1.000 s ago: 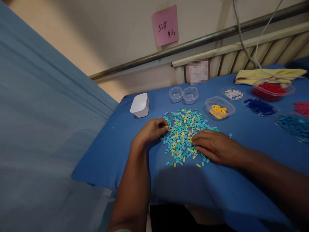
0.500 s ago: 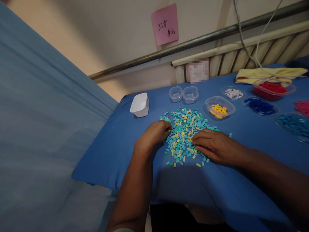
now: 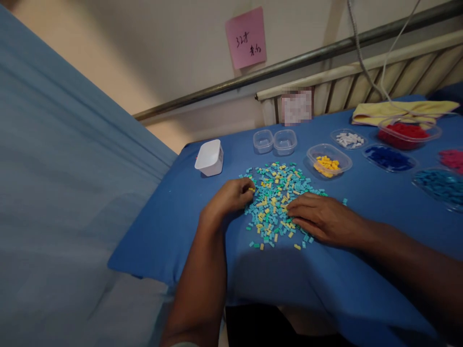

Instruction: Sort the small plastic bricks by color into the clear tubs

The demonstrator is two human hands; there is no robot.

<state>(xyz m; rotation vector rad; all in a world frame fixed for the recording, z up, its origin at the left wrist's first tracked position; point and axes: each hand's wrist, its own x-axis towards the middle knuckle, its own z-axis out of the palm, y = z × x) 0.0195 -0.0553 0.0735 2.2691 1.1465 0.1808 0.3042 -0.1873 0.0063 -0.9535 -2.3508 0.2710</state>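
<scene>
A loose pile of small building bricks (image 3: 273, 202), mostly turquoise with pale yellow and green among them, is spread on the blue cloth. At its left edge my left hand (image 3: 237, 193) is closed, thumb and forefinger pinching a small yellow brick (image 3: 252, 189). My right hand (image 3: 321, 217) rests on the right side of the pile. Its fingers are stretched out and touch the bricks; whatever lies beneath them is hidden. Just beyond the right hand stands a clear tub with yellow bricks (image 3: 327, 166).
A white tub (image 3: 210, 161) stands at the back left, and two clear tubs (image 3: 275, 143) sit behind the pile. On the right are containers of white pieces (image 3: 350, 140), red pieces (image 3: 403, 135), dark blue pieces (image 3: 388, 158) and teal pieces (image 3: 439, 185). A yellow cloth (image 3: 398, 111) lies behind them.
My left hand has drawn back slightly to the left, its pinch now showing more clearly with the yellow brick. My right hand keeps its place on the pile.
</scene>
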